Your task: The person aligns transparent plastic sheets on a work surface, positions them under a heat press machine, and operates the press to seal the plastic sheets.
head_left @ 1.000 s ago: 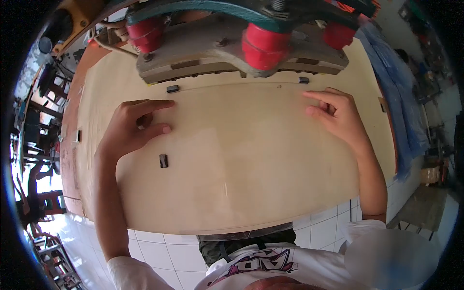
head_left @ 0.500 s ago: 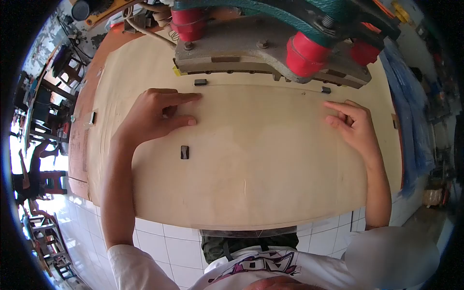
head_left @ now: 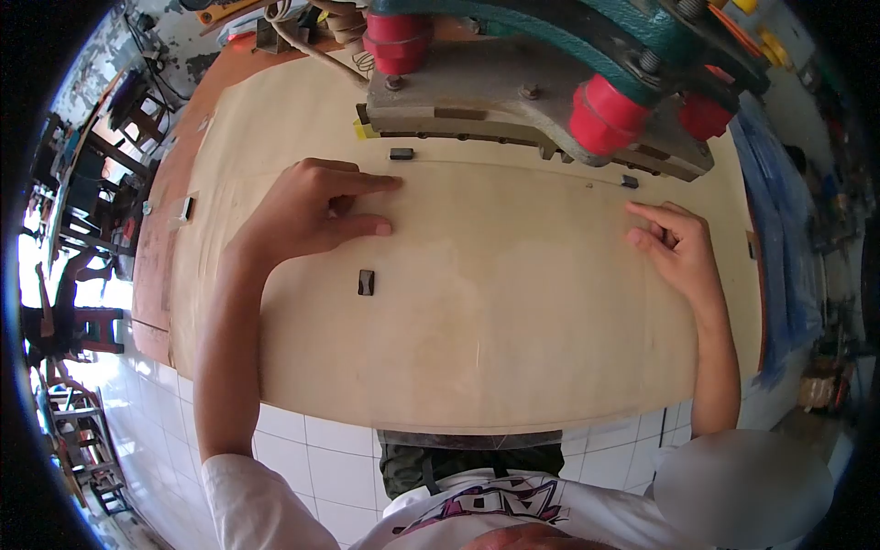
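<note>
I note the left hand (head_left: pixel 316 206) with thumb and forefinger spread, the right hand (head_left: pixel 676 243) more narrowly parted, the clear sheet (head_left: pixel 495 312) beneath both, a dark block (head_left: pixel 401 154) just past the left forefinger, the press head (head_left: pixel 458 87) farther out.

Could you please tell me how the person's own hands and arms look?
The left hand and right hand are bare and ungloved. The left sleeve is short and white; a grey blur hides most of the right sleeve. The white shirt has pink-and-black lettering.
</note>
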### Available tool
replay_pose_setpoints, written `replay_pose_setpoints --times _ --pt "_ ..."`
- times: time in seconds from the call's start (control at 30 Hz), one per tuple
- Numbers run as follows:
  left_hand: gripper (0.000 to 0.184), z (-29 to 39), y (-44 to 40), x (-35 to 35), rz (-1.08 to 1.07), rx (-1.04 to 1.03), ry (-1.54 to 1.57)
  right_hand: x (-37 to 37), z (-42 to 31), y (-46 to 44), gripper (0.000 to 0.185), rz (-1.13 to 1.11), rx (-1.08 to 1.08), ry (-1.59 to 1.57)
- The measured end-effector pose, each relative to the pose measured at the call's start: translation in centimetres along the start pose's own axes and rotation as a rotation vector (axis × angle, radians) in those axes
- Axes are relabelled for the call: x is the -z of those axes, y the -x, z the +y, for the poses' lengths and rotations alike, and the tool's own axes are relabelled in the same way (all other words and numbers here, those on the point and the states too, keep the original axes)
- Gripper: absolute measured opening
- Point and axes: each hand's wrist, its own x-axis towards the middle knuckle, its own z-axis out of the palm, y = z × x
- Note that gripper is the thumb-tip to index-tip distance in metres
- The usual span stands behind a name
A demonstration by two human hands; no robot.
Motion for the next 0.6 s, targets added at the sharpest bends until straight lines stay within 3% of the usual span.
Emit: replay_pose_setpoints --times 0.47,0.6 --pt "0.050 0.93 -0.06 0.14 0.028 0.150 0.030 0.11 -0.34 0.04 0.034 -0.008 -0.023 0.015" --pt "0.050 0.23 0.06 -0.32 0.067 0.109 0.011 0.03 -0.18 0.09 0.034 -0.008 -0.040 -0.023"
